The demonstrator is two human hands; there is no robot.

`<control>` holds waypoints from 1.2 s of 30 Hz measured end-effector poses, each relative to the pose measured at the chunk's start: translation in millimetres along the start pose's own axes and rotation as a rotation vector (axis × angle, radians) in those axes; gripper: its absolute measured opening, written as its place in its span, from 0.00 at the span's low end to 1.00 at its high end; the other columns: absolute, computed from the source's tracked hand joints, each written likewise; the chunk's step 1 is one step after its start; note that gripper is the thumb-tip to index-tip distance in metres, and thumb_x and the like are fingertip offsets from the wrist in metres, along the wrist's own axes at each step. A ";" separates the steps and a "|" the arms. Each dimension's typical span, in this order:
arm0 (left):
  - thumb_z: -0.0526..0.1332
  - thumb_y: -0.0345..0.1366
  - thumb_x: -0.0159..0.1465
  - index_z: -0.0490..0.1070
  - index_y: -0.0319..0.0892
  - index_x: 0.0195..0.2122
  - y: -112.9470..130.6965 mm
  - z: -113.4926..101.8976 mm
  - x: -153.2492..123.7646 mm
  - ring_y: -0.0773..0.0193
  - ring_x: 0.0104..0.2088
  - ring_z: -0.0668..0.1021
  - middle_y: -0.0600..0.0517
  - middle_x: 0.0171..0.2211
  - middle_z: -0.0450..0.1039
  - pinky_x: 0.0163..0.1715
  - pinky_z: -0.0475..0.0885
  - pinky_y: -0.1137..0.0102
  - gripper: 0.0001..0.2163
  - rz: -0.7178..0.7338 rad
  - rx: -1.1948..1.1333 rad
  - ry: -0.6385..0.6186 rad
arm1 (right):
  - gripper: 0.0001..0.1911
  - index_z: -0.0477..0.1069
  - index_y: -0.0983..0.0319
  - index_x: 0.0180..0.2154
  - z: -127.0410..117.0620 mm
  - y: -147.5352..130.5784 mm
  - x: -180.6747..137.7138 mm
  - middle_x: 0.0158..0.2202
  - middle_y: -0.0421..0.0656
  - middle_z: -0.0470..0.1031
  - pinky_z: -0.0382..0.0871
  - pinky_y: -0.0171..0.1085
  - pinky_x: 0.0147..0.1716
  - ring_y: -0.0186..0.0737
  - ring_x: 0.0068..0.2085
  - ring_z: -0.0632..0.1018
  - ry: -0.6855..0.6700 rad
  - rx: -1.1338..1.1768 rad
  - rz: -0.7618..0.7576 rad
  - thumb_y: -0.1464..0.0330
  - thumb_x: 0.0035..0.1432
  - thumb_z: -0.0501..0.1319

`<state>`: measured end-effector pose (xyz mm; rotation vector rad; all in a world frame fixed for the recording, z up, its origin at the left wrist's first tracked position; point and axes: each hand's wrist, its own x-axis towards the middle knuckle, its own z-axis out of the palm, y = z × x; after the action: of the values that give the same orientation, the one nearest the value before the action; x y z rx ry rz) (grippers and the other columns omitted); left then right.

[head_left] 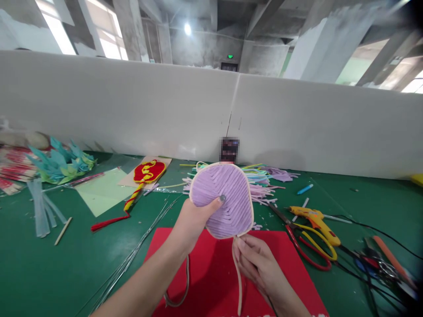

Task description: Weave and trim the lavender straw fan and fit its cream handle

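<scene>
My left hand point(198, 215) grips a round fan-shaped panel point(228, 193) of lilac pipe cleaners, its thumb lying across the front. A cream pipe cleaner point(253, 204) edges the panel. At the bottom rim my right hand point(254, 259) pinches a cream pipe cleaner; a loose length of it point(238, 281) hangs down past the fingers. Another pale strand point(187, 281) loops below my left forearm. Both hands are above a red sheet point(284, 273) on the green table. The left fingers behind the panel are hidden.
To the right lie scissors point(297, 242), a yellow glue gun point(317, 220) with its cord, and a blue pen-like stick point(304, 189). Behind the panel are bundled pastel pipe cleaners point(261, 191). A red-and-yellow fan point(148, 171), wires point(139, 242) and glue sticks point(41, 211) lie left. A white partition point(115, 105) stands behind.
</scene>
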<state>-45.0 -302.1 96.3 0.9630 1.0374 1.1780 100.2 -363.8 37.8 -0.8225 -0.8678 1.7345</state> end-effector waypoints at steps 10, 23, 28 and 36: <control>0.67 0.36 0.50 0.72 0.42 0.44 -1.6 5.2 -1.1 0.59 0.41 0.77 0.48 0.42 0.76 0.41 0.71 0.68 0.19 -0.033 -0.197 -0.050 | 0.17 0.64 0.64 0.21 -0.6 -0.7 -2.7 0.07 0.27 0.49 0.39 0.25 0.11 0.19 0.10 0.46 0.086 -0.006 -0.036 0.58 0.50 0.63; 0.67 0.34 0.50 0.73 0.37 0.42 -18.8 21.8 -7.8 0.60 0.41 0.77 0.46 0.42 0.76 0.45 0.71 0.66 0.18 -0.028 -0.380 0.011 | 0.18 0.64 0.64 0.21 5.4 4.9 -1.0 0.08 0.27 0.48 0.40 0.26 0.12 0.21 0.12 0.48 0.103 -0.040 -0.078 0.57 0.51 0.62; 0.67 0.35 0.51 0.72 0.38 0.45 -21.4 20.0 -8.9 0.60 0.41 0.76 0.47 0.42 0.76 0.44 0.70 0.67 0.19 0.049 -0.293 0.013 | 0.18 0.63 0.64 0.21 6.5 4.4 -2.3 0.07 0.27 0.47 0.38 0.25 0.10 0.20 0.10 0.45 0.060 0.056 -0.063 0.58 0.53 0.61; 0.67 0.37 0.50 0.73 0.39 0.42 -15.9 21.9 -15.6 0.61 0.41 0.76 0.48 0.39 0.77 0.43 0.70 0.69 0.18 0.077 -0.193 0.052 | 0.15 0.65 0.64 0.22 9.3 2.9 -7.6 0.05 0.26 0.47 0.39 0.23 0.08 0.19 0.08 0.44 -0.031 0.219 -0.042 0.61 0.55 0.60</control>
<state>-21.2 -320.8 88.4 0.8306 0.9154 1.3465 93.1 -373.4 41.2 -0.6299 -0.6956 1.7720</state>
